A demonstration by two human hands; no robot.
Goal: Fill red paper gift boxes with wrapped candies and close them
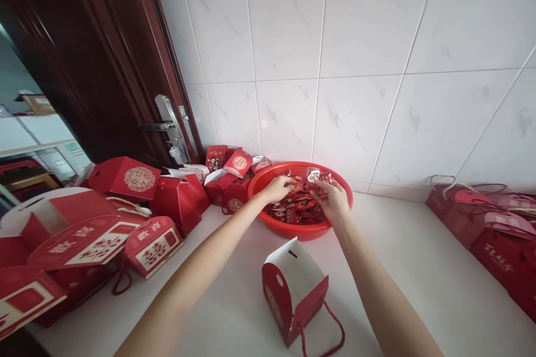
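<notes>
A red plastic basket [301, 231] against the tiled wall holds many small red wrapped candies [295, 209]. Over its left half is my left hand [280, 188], its fingers pinched at a red wrapped candy that they mostly cover. My right hand [333, 198] reaches in from the right side, thumb and fingers closed on a red wrapped candy [314, 176] with a white printed patch. In front of the basket, between my forearms, stands a red gift box [307, 304] with its top open, showing a white inside, and a dark red cord handle hanging in front.
Red gift boxes [138, 178] crowd the left side of the white table [389, 245], some with cord handles. More small boxes [234, 178] lie left of the basket. Red bags or boxes [481, 228] line the right edge. A dark wooden door [96, 56] stands at the left.
</notes>
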